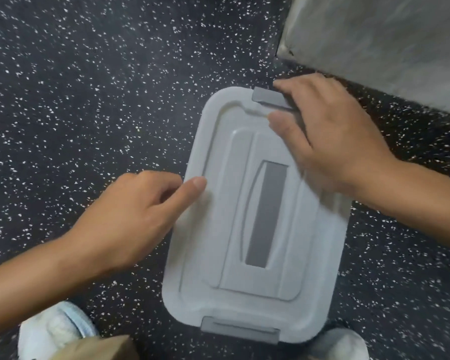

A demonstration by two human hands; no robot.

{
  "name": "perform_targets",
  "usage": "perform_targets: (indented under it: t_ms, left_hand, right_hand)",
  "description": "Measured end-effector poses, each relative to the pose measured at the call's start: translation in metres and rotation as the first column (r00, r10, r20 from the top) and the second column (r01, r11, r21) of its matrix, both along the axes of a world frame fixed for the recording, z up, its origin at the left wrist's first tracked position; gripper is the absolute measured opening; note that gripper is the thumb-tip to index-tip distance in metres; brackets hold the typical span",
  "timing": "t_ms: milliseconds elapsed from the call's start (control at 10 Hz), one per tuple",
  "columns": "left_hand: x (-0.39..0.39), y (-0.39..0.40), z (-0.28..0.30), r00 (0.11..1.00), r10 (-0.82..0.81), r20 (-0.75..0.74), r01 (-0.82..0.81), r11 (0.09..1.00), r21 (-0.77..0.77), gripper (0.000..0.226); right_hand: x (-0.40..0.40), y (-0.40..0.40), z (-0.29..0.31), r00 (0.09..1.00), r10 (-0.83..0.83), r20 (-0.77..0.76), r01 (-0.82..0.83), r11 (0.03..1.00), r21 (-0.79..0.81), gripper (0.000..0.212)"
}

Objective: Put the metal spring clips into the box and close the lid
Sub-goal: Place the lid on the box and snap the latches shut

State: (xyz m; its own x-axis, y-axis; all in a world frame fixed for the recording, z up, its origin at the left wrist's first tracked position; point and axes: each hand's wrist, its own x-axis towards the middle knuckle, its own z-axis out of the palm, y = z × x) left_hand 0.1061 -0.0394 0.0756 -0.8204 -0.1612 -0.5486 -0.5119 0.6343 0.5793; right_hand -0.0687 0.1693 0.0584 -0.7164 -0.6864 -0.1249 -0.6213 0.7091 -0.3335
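A white plastic box stands on the dark speckled floor with its white lid (211,255) on top. The lid has a grey handle strip (265,216) in its middle and a grey latch at each short end. My right hand (330,141) grips the far grey latch (268,97), thumb on the lid and fingers over the latch's outer side. My left hand (138,216) rests at the lid's left edge, thumb on the rim and fingers curled down the side. The near latch (240,329) lies flat. No metal spring clips are visible; the box's inside is hidden.
A pale grey stone slab or wall base (387,42) runs along the upper right, close behind my right hand. Two white shoes (52,331) (340,344) and a tan trouser leg (107,349) sit at the bottom edge. Dark speckled floor (89,100) spreads to the left.
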Motion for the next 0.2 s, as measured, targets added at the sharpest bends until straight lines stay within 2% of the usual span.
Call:
perform_targets:
  t_ms: [100,200]
  left_hand:
    - [0.002,0.010,0.016,1.000,-0.008,0.001,0.008,0.991,-0.132,0.063]
    - [0.003,0.023,0.041,0.997,-0.057,0.045,0.065,0.974,-0.215,0.055]
  right_hand:
    - [0.007,0.007,0.007,0.998,-0.040,0.043,0.040,0.999,-0.002,0.056]
    - [0.016,0.023,0.024,0.998,-0.035,0.044,0.031,0.996,0.085,0.063]
